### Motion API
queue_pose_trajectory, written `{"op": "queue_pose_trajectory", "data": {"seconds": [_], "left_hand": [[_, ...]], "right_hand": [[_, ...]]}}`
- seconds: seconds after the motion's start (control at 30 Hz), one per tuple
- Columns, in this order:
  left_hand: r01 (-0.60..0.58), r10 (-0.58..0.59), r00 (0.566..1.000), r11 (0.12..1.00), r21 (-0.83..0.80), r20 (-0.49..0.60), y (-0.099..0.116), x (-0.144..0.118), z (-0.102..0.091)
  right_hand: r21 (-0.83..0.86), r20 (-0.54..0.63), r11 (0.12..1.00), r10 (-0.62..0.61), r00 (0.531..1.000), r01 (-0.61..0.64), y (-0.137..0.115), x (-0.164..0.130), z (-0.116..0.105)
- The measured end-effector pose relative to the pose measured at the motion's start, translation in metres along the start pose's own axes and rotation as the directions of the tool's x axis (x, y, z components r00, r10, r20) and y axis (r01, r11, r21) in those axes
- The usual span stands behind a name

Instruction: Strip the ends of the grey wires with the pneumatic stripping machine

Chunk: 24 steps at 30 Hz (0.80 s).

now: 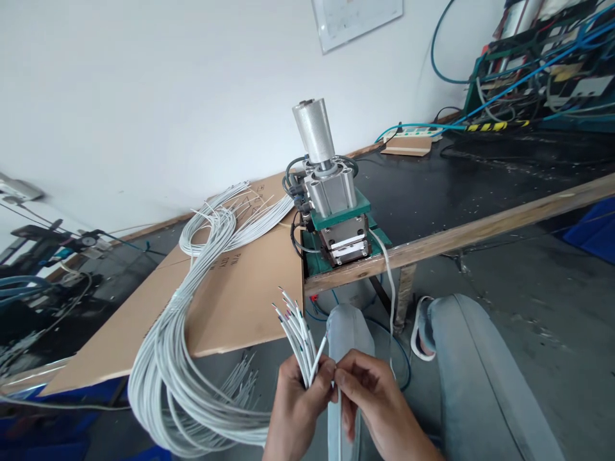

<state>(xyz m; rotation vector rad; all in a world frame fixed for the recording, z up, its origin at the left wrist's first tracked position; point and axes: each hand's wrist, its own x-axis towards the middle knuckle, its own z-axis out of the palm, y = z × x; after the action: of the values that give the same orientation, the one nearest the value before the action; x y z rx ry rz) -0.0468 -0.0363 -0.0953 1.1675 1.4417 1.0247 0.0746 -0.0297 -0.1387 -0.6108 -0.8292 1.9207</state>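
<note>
Small cable workshop, pneumatic press point(334, 205) on wooden bench point(461, 234), white wire bundles point(192, 358), tangled air hoses point(542, 57), concrete floor point(552, 288)

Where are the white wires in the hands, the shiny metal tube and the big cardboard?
white wires point(296, 326), head view, stripped ends above the hands
shiny metal tube point(314, 130), head view, its ribbed side
cardboard point(240, 291), head view, bare middle

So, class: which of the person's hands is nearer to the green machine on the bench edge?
Right, only slightly. The right hand sits almost straight below the machine, pinching one wire. The left hand is a little further left, gripping the wire bundle.
</note>
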Motion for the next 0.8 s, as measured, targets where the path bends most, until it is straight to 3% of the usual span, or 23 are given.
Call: {"op": "queue_pose_trajectory", "data": {"seconds": [0.1, 0.23, 0.5, 0.7, 0.8], "left_hand": [[-0.004, 0.002, 0.999, 0.999, -0.045, -0.037, -0.004, -0.004, 0.002], [-0.040, 0.036, 0.978, 0.999, -0.016, -0.207, 0.000, -0.011, 0.007], [-0.081, 0.084, 0.948, 0.996, 0.024, -0.307, -0.003, -0.013, 0.011], [-0.114, 0.135, 0.966, 0.988, 0.106, -0.222, -0.001, -0.013, 0.004], [-0.148, 0.172, 0.969, 0.978, 0.146, -0.176, 0.007, -0.012, 0.006]], "right_hand": [[0.111, -0.046, 0.993, -0.026, 0.999, 0.031, 0.014, 0.002, 0.005], [0.160, -0.046, 0.983, -0.081, 0.996, 0.087, 0.025, 0.004, 0.010], [0.083, -0.072, 0.990, -0.105, 0.992, 0.111, 0.027, 0.005, 0.014], [-0.262, 0.015, 0.961, -0.085, 0.996, 0.086, -0.005, -0.002, 0.004], [-0.223, 0.039, 0.974, -0.034, 0.999, 0.042, -0.014, -0.002, 0.000]]}}
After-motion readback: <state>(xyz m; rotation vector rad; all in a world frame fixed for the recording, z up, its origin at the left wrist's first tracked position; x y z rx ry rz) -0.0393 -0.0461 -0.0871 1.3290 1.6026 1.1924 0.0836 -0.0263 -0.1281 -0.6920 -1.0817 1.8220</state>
